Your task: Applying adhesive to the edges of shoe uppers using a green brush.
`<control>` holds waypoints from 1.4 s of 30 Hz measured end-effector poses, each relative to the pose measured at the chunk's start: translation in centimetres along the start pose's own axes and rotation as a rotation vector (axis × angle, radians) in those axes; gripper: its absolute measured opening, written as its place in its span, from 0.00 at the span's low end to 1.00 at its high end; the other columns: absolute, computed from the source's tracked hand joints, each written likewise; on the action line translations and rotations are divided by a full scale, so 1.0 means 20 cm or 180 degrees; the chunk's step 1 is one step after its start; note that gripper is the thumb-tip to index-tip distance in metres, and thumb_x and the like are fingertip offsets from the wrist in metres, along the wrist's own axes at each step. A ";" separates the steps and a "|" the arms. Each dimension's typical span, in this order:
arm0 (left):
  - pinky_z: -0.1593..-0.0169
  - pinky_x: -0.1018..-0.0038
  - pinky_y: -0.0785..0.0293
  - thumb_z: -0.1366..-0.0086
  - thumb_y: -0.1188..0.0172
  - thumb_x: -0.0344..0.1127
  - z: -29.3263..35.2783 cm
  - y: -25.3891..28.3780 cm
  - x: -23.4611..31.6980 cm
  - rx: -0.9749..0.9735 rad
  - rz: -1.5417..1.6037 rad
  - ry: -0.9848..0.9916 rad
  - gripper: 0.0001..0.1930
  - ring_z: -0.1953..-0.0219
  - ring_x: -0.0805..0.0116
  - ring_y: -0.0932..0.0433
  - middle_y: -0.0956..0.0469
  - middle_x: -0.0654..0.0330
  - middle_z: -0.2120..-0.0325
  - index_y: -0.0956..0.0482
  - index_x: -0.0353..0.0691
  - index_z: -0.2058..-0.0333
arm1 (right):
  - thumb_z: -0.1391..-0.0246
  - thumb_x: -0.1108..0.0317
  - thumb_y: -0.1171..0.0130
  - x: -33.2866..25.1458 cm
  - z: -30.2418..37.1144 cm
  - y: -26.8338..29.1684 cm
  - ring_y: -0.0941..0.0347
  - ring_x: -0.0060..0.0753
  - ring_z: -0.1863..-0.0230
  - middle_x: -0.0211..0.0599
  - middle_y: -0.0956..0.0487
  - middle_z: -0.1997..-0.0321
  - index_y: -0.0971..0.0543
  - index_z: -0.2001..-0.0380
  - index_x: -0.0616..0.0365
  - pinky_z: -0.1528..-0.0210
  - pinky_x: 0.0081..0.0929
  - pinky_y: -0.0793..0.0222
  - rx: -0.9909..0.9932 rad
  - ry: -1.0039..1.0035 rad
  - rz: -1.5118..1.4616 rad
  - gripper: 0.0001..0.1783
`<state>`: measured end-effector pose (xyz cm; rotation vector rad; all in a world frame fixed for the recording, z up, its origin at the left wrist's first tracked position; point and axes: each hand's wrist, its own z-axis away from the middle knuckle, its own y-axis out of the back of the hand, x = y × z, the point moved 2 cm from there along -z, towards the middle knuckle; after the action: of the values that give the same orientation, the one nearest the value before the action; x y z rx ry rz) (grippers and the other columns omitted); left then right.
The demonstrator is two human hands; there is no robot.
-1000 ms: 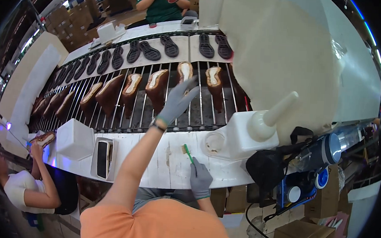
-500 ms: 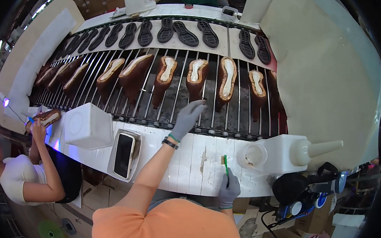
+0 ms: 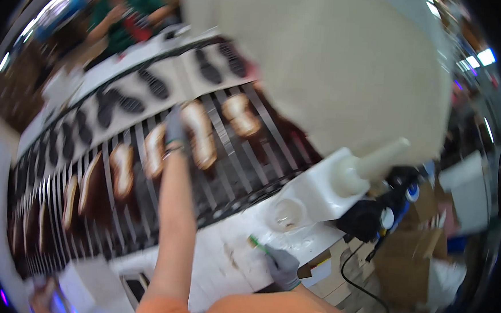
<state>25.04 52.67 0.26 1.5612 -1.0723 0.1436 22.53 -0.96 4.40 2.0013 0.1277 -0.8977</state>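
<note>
Metal rollers (image 3: 222, 133) under your left grip (image 3: 175, 128) carry shoe uppers (image 3: 200, 136) either side of it, soles (image 3: 153, 83) beyond, unattached; blur hides its hold. Your right grip (image 3: 281, 266) holds a green brush (image 3: 260, 246).

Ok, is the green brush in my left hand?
No, the right hand holds the green brush, while the left hand is out among the shoe uppers.

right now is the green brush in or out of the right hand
In: the gloved right hand grips the green brush, one end of which sticks out over the white table; whether it touches, I cannot tell.
</note>
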 end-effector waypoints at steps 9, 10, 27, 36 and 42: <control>0.34 0.66 0.37 0.30 0.57 0.65 0.01 -0.21 -0.10 -0.0863 0.4232 0.1233 0.37 0.40 0.59 0.29 0.29 0.56 0.40 0.35 0.40 0.35 | 0.41 0.61 0.42 0.04 0.05 -0.04 0.23 0.32 0.71 0.30 0.20 0.71 0.20 0.47 0.45 0.73 0.32 0.27 0.0158 -0.0058 0.0298 0.18; 0.33 0.67 0.38 0.30 0.56 0.64 0.07 -0.22 -0.09 -0.0858 0.4147 0.1213 0.37 0.39 0.59 0.31 0.31 0.56 0.39 0.37 0.40 0.34 | 0.42 0.61 0.41 0.04 0.05 -0.05 0.23 0.32 0.70 0.30 0.20 0.71 0.20 0.47 0.45 0.73 0.31 0.27 0.0137 -0.0079 0.0317 0.19; 0.51 0.70 0.24 0.25 0.53 0.46 1.05 0.82 0.56 -0.0422 0.1296 0.0248 0.23 0.57 0.60 0.20 0.20 0.53 0.57 0.29 0.35 0.42 | 0.43 0.63 0.40 0.03 0.01 0.17 0.26 0.39 0.67 0.36 0.22 0.67 0.20 0.47 0.48 0.65 0.36 0.29 0.0892 0.0086 0.0268 0.19; 0.51 0.54 0.28 0.37 0.55 0.74 1.84 0.79 0.70 -0.0996 -0.0249 0.1341 0.40 0.53 0.37 0.22 0.19 0.39 0.60 0.21 0.37 0.55 | 0.44 0.65 0.40 0.10 -0.15 0.44 0.22 0.53 0.63 0.47 0.20 0.67 0.21 0.61 0.55 0.59 0.46 0.28 0.0244 -0.0574 0.0822 0.09; 0.52 0.53 0.28 0.36 0.55 0.72 1.92 0.86 0.55 -0.1408 -0.0187 0.1143 0.37 0.56 0.39 0.21 0.18 0.41 0.62 0.21 0.40 0.55 | 0.43 0.67 0.46 0.07 -0.27 0.33 0.21 0.48 0.65 0.45 0.20 0.67 0.24 0.67 0.54 0.62 0.46 0.26 -0.0280 -0.0439 0.1909 0.04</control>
<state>2.09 16.33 7.31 1.1136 -0.7141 0.1302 29.18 -0.94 9.89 1.7380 -0.4798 -0.6199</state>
